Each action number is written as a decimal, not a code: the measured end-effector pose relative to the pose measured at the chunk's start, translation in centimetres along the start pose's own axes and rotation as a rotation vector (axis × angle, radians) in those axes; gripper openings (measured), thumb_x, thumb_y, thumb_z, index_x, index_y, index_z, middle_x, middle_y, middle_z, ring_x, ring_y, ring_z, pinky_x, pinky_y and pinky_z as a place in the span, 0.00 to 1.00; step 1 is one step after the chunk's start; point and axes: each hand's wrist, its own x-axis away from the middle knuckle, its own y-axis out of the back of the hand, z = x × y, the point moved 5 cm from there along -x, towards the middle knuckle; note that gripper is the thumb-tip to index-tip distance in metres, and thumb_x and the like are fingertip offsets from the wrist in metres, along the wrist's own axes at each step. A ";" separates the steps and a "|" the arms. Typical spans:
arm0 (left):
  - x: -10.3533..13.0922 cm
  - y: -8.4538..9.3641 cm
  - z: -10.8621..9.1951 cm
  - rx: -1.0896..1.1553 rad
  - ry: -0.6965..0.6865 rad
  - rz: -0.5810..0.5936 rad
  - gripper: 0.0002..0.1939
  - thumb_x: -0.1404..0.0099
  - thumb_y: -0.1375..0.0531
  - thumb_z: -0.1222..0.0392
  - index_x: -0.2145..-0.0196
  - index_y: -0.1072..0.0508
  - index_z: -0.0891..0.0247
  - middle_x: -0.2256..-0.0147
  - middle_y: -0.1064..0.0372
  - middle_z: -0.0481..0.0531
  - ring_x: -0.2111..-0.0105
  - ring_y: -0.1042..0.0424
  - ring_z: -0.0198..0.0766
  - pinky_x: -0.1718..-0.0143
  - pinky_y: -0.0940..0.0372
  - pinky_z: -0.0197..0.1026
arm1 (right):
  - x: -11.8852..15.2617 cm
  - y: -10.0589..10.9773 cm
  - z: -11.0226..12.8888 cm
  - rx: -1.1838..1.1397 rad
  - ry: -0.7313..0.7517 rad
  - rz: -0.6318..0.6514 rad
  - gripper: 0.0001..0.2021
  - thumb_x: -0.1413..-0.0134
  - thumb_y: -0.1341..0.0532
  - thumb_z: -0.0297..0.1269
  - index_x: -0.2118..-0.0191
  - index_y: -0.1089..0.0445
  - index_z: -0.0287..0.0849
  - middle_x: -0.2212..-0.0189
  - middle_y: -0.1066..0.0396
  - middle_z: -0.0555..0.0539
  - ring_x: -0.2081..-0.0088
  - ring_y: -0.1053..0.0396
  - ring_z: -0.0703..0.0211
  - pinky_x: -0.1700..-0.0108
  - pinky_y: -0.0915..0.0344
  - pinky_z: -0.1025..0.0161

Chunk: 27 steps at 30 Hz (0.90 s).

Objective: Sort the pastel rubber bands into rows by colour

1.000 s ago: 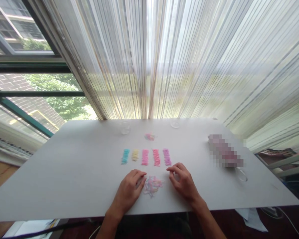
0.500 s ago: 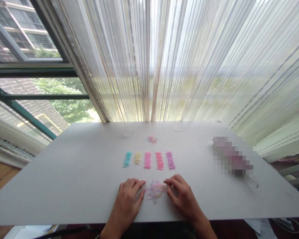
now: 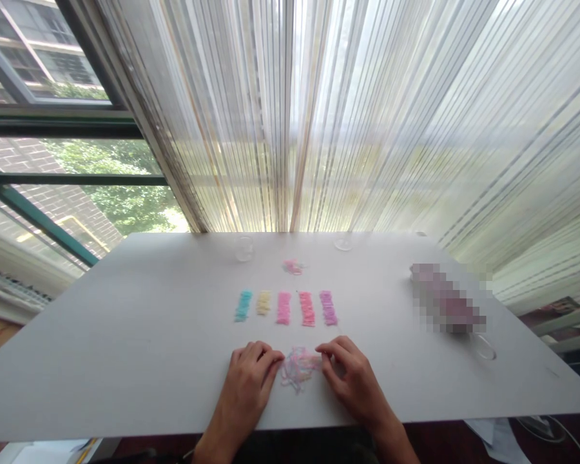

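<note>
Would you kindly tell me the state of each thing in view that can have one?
Left hand: fingers curled, grip unclear
Right hand: fingers curled, grip unclear
Near pile: loose, mixed colours
Far pile: loose, smaller
Five groups: sorted by colour
Clear container: upright
Curtain: drawn partly across

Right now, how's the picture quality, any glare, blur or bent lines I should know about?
Head view: bright backlight through the curtain, washed out in places; the clear cup nearly melts into the pale table; small strips in the pile look soft; coarse blocks hide the pinkish item at right; the curtain's stripes fan out toward the edges.
</note>
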 end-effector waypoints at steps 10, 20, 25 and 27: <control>-0.1 0.1 -0.3 0.018 -0.053 0.059 0.10 0.26 0.46 0.63 0.55 0.24 0.57 0.62 0.25 0.52 0.61 0.26 0.44 0.59 0.35 0.46 | 0.0 -0.1 -0.2 0.008 -0.011 0.035 0.09 0.37 0.43 0.28 0.60 0.26 0.45 0.68 0.30 0.48 0.67 0.29 0.57 0.63 0.30 0.60; -0.3 0.6 -0.1 0.085 -0.043 0.130 0.08 0.28 0.44 0.66 0.60 0.25 0.59 0.62 0.26 0.50 0.61 0.26 0.44 0.58 0.36 0.46 | 0.0 0.0 -0.1 0.011 -0.005 0.042 0.09 0.37 0.42 0.27 0.60 0.26 0.45 0.69 0.30 0.49 0.67 0.29 0.57 0.63 0.31 0.62; -0.5 0.9 0.0 0.142 -0.021 0.132 0.08 0.27 0.46 0.64 0.60 0.26 0.59 0.61 0.25 0.52 0.60 0.26 0.45 0.58 0.36 0.46 | 0.0 -0.1 -0.1 -0.005 -0.015 0.049 0.08 0.37 0.42 0.27 0.59 0.26 0.45 0.69 0.30 0.49 0.67 0.29 0.57 0.63 0.31 0.62; -0.6 0.9 0.0 0.164 -0.013 0.130 0.08 0.27 0.46 0.63 0.61 0.26 0.59 0.62 0.25 0.52 0.61 0.26 0.44 0.58 0.36 0.46 | 0.0 0.0 -0.1 -0.009 -0.012 0.041 0.08 0.37 0.42 0.27 0.59 0.26 0.45 0.69 0.29 0.49 0.67 0.29 0.57 0.63 0.31 0.62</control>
